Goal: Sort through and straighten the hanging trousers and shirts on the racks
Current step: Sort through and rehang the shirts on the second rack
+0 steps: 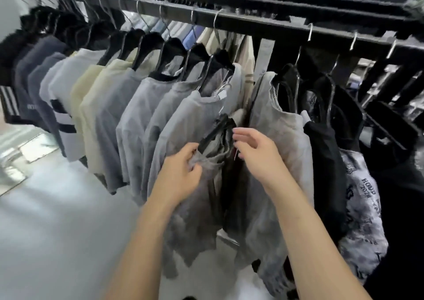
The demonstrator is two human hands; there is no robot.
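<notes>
Between the pinching left hand (181,171) and open right hand (257,155), a limp shirt (210,162) is sagging; its hanger (215,129) looks the firmer hold.

Black rail (252,27), black hangers (172,44); grey shirts (183,120), cream shirts (89,97), navy shirts (34,74); white shirt (362,207), dark print.

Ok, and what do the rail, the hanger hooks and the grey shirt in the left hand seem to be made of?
Rail: probably painted metal, matte black, with straight hard edges.
Hanger hooks: bare metal wire, thin and shiny silver.
Grey shirt: soft knit, likely cotton jersey, matte and washed-out; it bunches where the left hand grips it.
</notes>
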